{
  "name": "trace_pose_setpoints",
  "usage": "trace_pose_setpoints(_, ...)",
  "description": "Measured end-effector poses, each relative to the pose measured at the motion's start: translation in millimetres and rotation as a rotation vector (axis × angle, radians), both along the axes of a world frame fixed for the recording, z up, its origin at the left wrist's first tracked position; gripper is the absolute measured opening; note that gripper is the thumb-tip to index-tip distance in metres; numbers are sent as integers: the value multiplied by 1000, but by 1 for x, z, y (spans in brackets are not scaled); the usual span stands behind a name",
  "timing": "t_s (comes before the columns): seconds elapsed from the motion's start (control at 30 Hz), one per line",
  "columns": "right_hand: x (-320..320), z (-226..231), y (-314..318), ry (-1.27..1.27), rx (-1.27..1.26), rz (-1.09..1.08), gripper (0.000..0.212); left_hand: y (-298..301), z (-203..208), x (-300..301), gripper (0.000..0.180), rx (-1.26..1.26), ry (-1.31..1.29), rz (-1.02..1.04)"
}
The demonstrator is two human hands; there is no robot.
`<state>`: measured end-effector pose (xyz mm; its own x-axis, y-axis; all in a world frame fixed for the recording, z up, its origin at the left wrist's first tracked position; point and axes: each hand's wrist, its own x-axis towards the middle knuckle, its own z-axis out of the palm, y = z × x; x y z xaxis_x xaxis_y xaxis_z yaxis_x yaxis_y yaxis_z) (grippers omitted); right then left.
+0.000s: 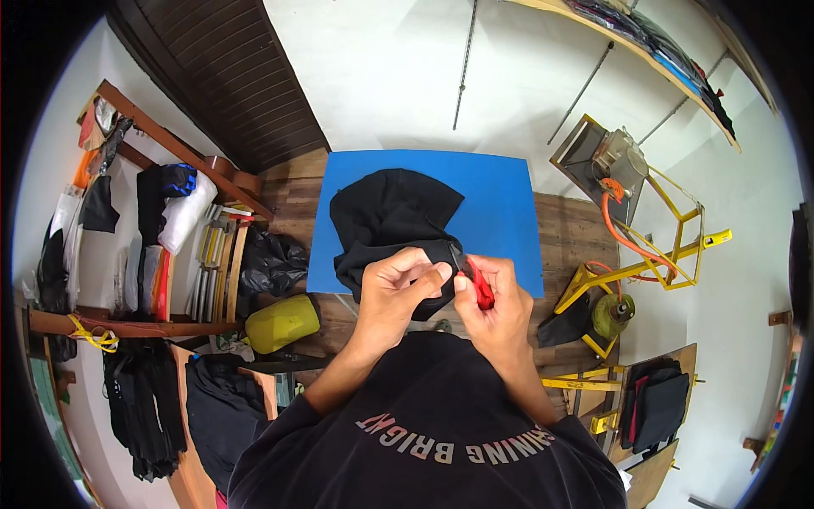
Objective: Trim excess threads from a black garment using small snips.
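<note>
At the near edge of the blue tabletop point(500, 204), the left hand point(394, 293) pinches a bunched fold of a black garment point(394, 199) between thumb and curled fingers. Just beside it at three o'clock, the right hand point(500, 301) closes around red-handled snips point(483, 293), tip against the cloth; its fingers cover part of the handle. Both forearms reach up from five and seven o'clock, wrists angled inward. The garment spreads from the hands toward eleven o'clock. Farther off at nine lies a black plastic bag point(273, 263), contents hidden, with an olive-yellow rounded bundle point(282, 324) just below it. Toward ten, a wooden rack point(170, 137) holds a white wrapped roll point(186, 212) among dark cloths. Between two and three stands a yellow metal frame point(715, 240) with an orange hose point(623, 229); beside it is a green gas cylinder point(612, 321). At four sits a stack of folded dark cloth point(657, 403); toward one-thirty, a wall shelf point(670, 75) carries wrapped clothing point(644, 30).
</note>
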<state>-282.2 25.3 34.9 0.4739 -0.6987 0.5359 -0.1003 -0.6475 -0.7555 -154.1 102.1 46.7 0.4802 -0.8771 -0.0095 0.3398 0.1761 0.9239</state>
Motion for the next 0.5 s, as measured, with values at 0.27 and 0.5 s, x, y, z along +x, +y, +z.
trace_pose_setpoints(0.27, -5, 3, -3, 21, 12, 4, 29, -5, -7, -2, 19, -15, -68, 7)
trace_pose_setpoints(0.5, -10, 3, -14, 89, 34, -24, 32, -17, -3, -9, 20, -40, -69, 38)
